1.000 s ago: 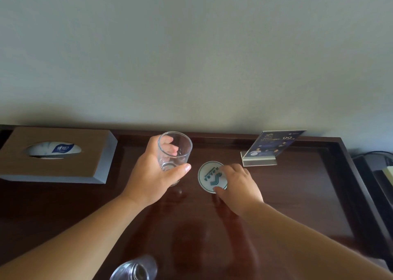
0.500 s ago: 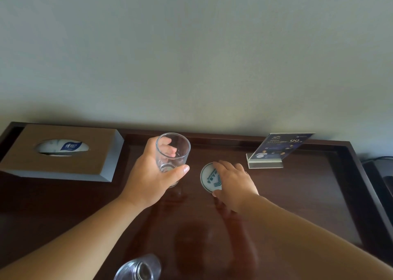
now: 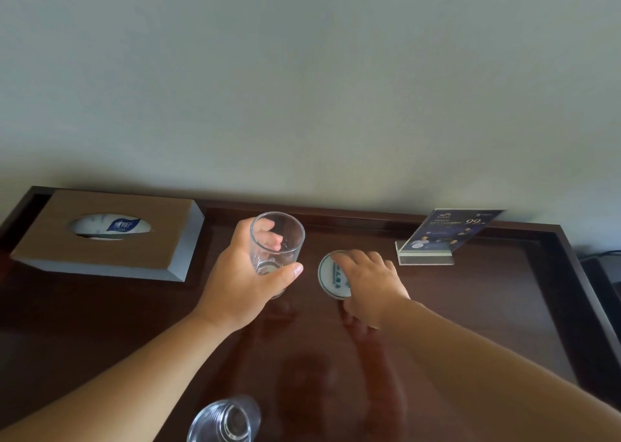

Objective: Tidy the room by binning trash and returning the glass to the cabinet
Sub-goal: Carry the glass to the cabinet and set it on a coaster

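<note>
My left hand [image 3: 242, 283] grips a clear empty drinking glass [image 3: 277, 240] round its side and holds it upright just above the dark wooden cabinet top [image 3: 470, 307]. Right of the glass lies a round white coaster [image 3: 331, 280] with a green logo. My right hand [image 3: 373, 283] covers the coaster's right half, fingers curled over its far edge and thumb at its near edge. The two hands are a short gap apart.
A brown tissue box [image 3: 111, 233] sits at the back left. A slanted acrylic sign stand [image 3: 440, 236] stands at the back right. A second clear vessel [image 3: 223, 421] shows at the bottom edge. The top has a raised rim, and the wall is close behind.
My right hand has slid further over the coaster, covering more of it. The glass stays in my left hand at nearly the same spot. The view has shifted slightly.
</note>
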The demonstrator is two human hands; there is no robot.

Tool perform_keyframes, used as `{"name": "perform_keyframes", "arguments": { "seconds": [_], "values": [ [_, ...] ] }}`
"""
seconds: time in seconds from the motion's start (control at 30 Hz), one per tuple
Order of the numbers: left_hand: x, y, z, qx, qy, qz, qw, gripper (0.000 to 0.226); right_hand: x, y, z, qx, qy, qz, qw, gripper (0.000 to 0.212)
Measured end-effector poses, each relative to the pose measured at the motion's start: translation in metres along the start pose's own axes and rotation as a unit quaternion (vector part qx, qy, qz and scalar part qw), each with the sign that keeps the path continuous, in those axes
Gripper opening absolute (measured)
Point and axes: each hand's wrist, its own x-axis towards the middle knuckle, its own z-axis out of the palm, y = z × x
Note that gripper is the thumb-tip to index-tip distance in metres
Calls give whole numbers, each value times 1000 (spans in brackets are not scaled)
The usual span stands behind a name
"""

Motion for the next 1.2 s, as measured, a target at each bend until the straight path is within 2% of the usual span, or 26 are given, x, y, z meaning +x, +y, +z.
{"name": "perform_keyframes", "arguments": {
  "seconds": [0.07, 0.2, 0.47, 0.6, 0.83, 0.9, 1.07, 1.2],
  "values": [
    [-2, 0, -1, -3, 1, -1, 1000, 70, -1, 4, -1, -3, 13, 3, 1000, 76],
    [-5, -1, -3, 1, 0, 0, 1000, 73, -8, 1, 4, 82, 41, 102, 991, 64],
    [-9, -3, -3, 3, 2, 1, 1000, 73, -4, -12, 14, 61, 64, 159, 983, 85],
    [-12, -4, -4, 9, 5, 1, 1000, 74, 0, -10, 13, 68, 75, 150, 984, 80],
    [-14, -6, -4, 13, 6, -3, 1000, 73, 3, 5, 9, 62, 68, 65, 994, 58],
    [-15, -7, -4, 13, 6, -2, 1000, 73, 2, 7, 10, 77, 66, 83, 991, 61],
    [-17, -9, -3, 14, 4, -4, 1000, 71, 3, 1, 15, 63, 85, 134, 985, 85],
    [-17, -10, -4, 19, 7, -3, 1000, 72, 10, -4, 14, 50, 95, 132, 985, 87]
  ]
}}
